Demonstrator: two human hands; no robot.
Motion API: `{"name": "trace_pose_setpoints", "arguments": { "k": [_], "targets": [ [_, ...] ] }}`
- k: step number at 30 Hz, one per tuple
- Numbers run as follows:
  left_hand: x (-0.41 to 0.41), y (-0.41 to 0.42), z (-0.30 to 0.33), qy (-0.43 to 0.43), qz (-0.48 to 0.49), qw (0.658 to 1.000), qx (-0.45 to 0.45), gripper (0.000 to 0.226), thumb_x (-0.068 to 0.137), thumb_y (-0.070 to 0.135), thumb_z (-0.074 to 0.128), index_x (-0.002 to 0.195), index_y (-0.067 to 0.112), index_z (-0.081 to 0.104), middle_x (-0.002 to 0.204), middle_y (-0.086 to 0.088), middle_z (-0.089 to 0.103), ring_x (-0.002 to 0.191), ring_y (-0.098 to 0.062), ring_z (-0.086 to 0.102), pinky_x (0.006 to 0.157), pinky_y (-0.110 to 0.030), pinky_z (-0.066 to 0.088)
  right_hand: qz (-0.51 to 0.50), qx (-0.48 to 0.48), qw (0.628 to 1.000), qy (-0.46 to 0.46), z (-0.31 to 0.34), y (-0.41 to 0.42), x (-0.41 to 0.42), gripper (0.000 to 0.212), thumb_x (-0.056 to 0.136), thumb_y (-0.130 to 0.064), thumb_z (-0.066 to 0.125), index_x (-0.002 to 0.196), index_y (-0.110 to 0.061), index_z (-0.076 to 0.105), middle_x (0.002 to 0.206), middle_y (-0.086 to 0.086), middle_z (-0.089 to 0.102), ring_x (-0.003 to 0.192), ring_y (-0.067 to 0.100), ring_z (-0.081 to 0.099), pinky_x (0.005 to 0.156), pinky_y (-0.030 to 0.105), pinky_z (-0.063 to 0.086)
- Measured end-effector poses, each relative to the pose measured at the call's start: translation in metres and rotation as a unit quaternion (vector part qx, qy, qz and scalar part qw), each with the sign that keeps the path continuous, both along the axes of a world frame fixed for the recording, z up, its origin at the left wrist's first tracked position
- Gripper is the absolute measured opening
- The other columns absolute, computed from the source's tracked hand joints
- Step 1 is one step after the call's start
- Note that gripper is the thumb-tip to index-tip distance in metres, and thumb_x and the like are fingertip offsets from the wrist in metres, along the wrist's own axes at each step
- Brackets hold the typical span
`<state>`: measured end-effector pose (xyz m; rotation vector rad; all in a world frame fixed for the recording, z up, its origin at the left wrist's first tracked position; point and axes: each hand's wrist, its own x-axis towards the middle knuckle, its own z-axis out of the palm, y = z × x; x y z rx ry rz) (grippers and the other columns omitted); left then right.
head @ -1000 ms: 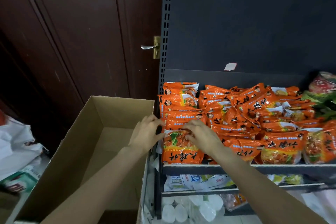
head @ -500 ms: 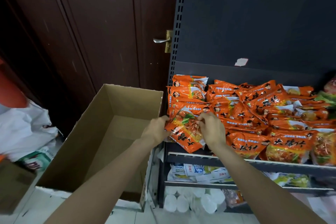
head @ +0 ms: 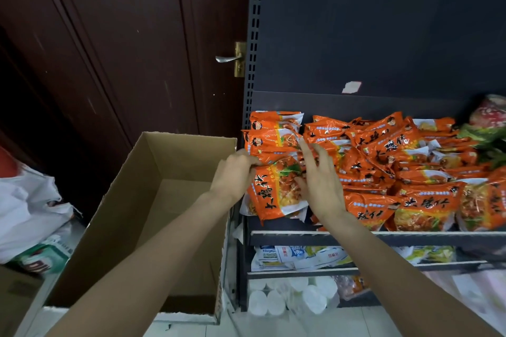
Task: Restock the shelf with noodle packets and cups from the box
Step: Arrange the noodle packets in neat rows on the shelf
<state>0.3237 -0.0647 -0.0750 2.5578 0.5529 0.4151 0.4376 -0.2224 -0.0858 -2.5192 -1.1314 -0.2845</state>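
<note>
**Head view: orange noodle packet at the shelf's front left corner**

Nearest, the cardboard box (head: 153,227) stands open. Beyond it, the left hand (head: 232,175) pinches the packet (head: 276,194) by its left edge. The right hand (head: 320,183), fingers straight and spread, rests against its right side. Behind, orange packets (head: 397,161) crowd the shelf (head: 383,238).
</note>
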Motion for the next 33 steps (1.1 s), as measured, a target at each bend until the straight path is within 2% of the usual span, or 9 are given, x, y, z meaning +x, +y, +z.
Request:
{"name": "trace_pose_setpoints", "arguments": {
  "k": [4,6,9,14,21,23,26,30,33],
  "targets": [
    [0.005,0.002,0.006,0.041,-0.041,0.994,0.091,0.034,0.092,0.005,0.052,0.119,0.022,0.064,0.114,-0.003,0.058,0.107,-0.021,0.056,0.093,-0.04,0.046,0.066,-0.036,0.996,-0.044,0.002,0.003,0.0,0.069,0.082,-0.018,0.07,0.142,-0.021,0.037,0.135,0.008,0.048,0.126,0.025,0.044,0.103,0.036,0.039],
    [0.005,0.0,0.004,0.03,-0.063,0.997,0.034,0.032,0.09,0.005,0.056,0.119,0.018,0.063,0.114,-0.003,0.059,0.106,-0.02,0.057,0.094,-0.037,0.046,0.077,-0.109,0.99,-0.039,-0.002,0.003,-0.002,0.042,0.088,-0.026,0.063,0.129,-0.022,0.055,0.121,0.001,0.058,0.117,0.02,0.049,0.102,0.032,0.034],
    [-0.002,-0.003,-0.002,0.023,-0.045,0.997,-0.057,0.041,0.086,0.015,0.066,0.126,0.017,0.056,0.119,-0.003,0.057,0.109,-0.017,0.056,0.095,-0.033,0.048,0.041,-0.141,0.989,-0.026,-0.01,0.0,-0.007,0.027,0.091,-0.028,0.058,0.117,-0.021,0.062,0.113,0.0,0.064,0.108,0.019,0.055,0.097,0.03,0.035],
    [-0.009,-0.002,-0.018,0.119,0.005,0.986,-0.119,0.052,0.084,0.017,0.069,0.131,0.014,0.047,0.124,-0.007,0.058,0.11,-0.023,0.059,0.094,-0.042,0.05,0.005,-0.177,0.984,-0.02,-0.011,0.0,-0.01,0.028,0.091,-0.015,0.054,0.12,-0.016,0.058,0.114,0.003,0.064,0.105,0.021,0.059,0.094,0.031,0.04],
    [0.0,-0.017,-0.016,0.036,0.005,0.993,-0.116,0.027,0.087,0.008,0.063,0.114,0.013,0.061,0.105,-0.006,0.066,0.094,-0.021,0.063,0.084,-0.035,0.053,0.052,-0.138,0.989,0.022,0.002,0.006,-0.018,0.065,0.095,-0.026,0.052,0.148,-0.031,0.014,0.117,0.006,0.054,0.098,0.025,0.058,0.081,0.037,0.048],
    [0.005,-0.019,-0.01,0.006,-0.007,0.998,-0.058,0.027,0.087,0.01,0.063,0.114,0.015,0.063,0.104,-0.005,0.066,0.092,-0.018,0.063,0.083,-0.035,0.053,0.065,-0.111,0.99,0.052,0.002,0.007,-0.017,0.063,0.096,-0.017,0.05,0.146,-0.035,0.017,0.113,0.007,0.052,0.09,0.026,0.059,0.067,0.036,0.05],
    [0.009,-0.02,-0.005,0.001,-0.023,1.0,-0.019,0.036,0.085,0.018,0.067,0.121,0.019,0.06,0.111,-0.001,0.064,0.098,-0.014,0.062,0.088,-0.037,0.051,0.049,-0.078,0.992,0.09,-0.001,0.004,-0.012,0.046,0.095,-0.009,0.049,0.135,-0.025,0.033,0.116,0.012,0.054,0.087,0.031,0.062,0.066,0.039,0.053],
    [0.004,-0.016,-0.015,0.145,-0.044,0.988,0.025,0.051,0.083,0.027,0.069,0.13,0.022,0.049,0.123,-0.001,0.055,0.112,-0.02,0.055,0.095,-0.041,0.046,0.018,-0.076,0.989,0.128,-0.008,-0.005,-0.006,0.039,0.093,-0.002,0.049,0.125,-0.018,0.033,0.109,0.013,0.054,0.08,0.03,0.06,0.068,0.044,0.054],
    [-0.003,-0.012,-0.023,0.196,-0.036,0.98,0.018,0.037,0.088,0.018,0.062,0.123,0.021,0.05,0.119,-0.004,0.058,0.103,-0.023,0.06,0.091,-0.041,0.049,-0.002,-0.095,0.989,0.114,-0.014,-0.006,-0.003,0.048,0.089,0.005,0.052,0.126,-0.016,0.03,0.115,0.014,0.051,0.079,0.029,0.061,0.065,0.04,0.054]
  ]
}}
